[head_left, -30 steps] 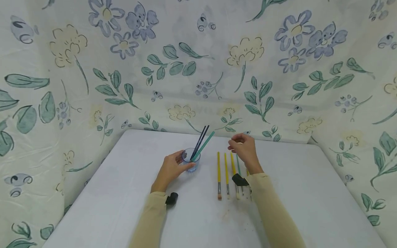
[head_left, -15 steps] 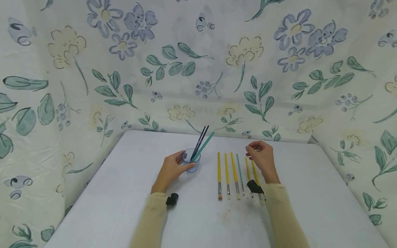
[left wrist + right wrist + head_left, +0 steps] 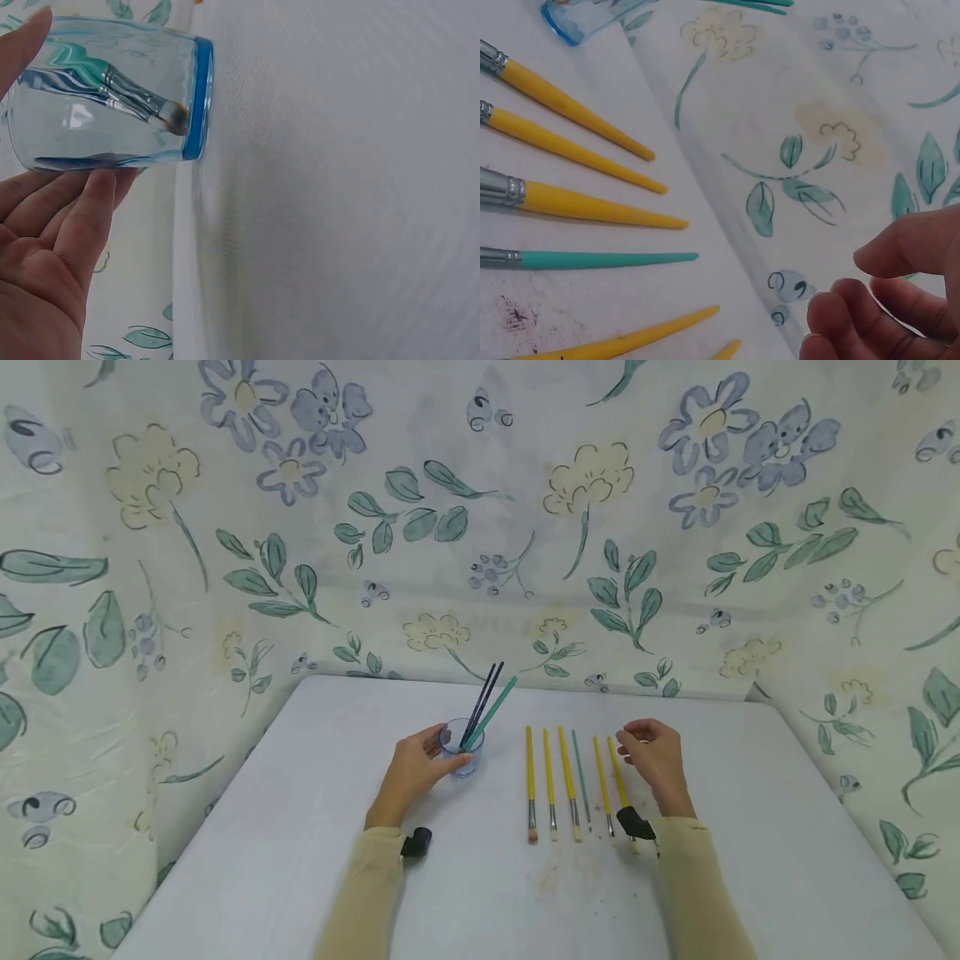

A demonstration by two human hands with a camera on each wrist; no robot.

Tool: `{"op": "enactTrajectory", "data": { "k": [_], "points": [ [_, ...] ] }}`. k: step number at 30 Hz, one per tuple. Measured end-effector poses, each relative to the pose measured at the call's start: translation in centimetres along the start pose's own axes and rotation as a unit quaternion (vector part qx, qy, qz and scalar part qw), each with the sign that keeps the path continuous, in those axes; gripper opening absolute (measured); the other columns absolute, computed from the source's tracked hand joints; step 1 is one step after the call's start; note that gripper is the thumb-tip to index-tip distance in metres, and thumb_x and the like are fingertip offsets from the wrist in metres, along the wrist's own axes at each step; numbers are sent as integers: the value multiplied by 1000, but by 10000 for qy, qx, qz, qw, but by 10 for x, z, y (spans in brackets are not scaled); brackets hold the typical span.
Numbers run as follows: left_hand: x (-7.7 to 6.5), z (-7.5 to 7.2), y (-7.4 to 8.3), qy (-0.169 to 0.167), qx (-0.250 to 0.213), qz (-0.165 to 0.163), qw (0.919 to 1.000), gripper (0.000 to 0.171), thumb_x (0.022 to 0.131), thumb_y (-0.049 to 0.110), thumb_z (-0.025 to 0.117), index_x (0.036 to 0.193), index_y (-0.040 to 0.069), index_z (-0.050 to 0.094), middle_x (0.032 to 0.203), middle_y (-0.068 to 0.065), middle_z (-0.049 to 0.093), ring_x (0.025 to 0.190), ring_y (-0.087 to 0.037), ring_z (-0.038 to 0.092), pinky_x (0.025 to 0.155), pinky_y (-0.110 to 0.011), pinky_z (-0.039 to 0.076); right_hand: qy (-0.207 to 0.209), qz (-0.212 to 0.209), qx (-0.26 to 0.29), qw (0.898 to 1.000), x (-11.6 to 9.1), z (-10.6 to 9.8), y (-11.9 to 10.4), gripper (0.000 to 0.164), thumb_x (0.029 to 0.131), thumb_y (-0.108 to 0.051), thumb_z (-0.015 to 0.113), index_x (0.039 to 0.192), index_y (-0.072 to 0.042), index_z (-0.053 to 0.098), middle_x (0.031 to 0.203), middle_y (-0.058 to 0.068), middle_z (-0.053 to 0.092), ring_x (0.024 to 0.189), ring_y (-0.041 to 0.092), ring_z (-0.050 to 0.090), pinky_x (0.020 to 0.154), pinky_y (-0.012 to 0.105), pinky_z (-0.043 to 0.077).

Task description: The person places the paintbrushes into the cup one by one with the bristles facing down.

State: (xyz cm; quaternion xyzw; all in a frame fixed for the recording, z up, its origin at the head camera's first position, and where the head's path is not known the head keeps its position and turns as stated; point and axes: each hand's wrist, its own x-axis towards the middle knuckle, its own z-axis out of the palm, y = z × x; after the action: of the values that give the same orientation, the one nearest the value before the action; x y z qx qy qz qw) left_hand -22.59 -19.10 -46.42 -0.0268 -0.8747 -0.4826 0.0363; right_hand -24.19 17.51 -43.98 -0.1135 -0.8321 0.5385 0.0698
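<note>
My left hand holds a clear bluish glass, thumb on the near side and fingers on the far side. Inside lean two dark-handled paintbrushes and a green-handled one; their bristle ends sit near the blue base in the left wrist view. My right hand hovers by the handle tip of the rightmost yellow paintbrush, fingers loosely curved and holding nothing. In the right wrist view, that yellow handle tip lies apart from the thumb and fingertips.
Left of that brush lie several yellow paintbrushes and a thin green paintbrush in a row, bristles toward me. Brown specks and smudges mark the white table. Floral cloth hangs behind and at both sides.
My right hand has moved right and slightly toward me, along the row to its last brush, uncovering the brushes it hid. The left hand and glass have stayed in place.
</note>
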Motion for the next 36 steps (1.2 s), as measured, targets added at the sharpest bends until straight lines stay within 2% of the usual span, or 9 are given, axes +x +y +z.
{"op": "enactTrajectory", "data": {
  "k": [12,22,31,36],
  "points": [
    [-1,2,-1,-57,-121,19,9999,91,83,40,87,151,-5,46,152,-25,54,137,-37,59,114,-43,50,-272,581,-313,9975,6,-5,14,32,100,-21,64,125,-1,63,120,21,70,90,20,70,82,28,64],
    [-2,0,1,-50,-107,63,9999,90,83,39,87,150,-6,47,150,-26,55,137,-37,59,113,-42,51,-547,812,-626,9932,10,-3,21,35,99,-20,65,127,1,62,118,22,68,93,25,69,78,27,61],
    [-1,0,0,-29,-82,75,9999,91,82,39,88,150,-6,47,150,-26,56,137,-37,59,113,-42,52,-1037,774,-1126,9852,12,-4,26,39,95,-20,68,126,4,62,103,16,69,81,18,65,66,21,53],
    [0,2,-1,-23,-64,28,10000,92,82,41,88,151,-5,47,150,-25,55,138,-37,59,113,-41,51,-1079,675,-1316,9831,12,-3,29,39,94,-18,69,124,5,63,104,18,69,82,21,64,65,22,53]
  ]
}}
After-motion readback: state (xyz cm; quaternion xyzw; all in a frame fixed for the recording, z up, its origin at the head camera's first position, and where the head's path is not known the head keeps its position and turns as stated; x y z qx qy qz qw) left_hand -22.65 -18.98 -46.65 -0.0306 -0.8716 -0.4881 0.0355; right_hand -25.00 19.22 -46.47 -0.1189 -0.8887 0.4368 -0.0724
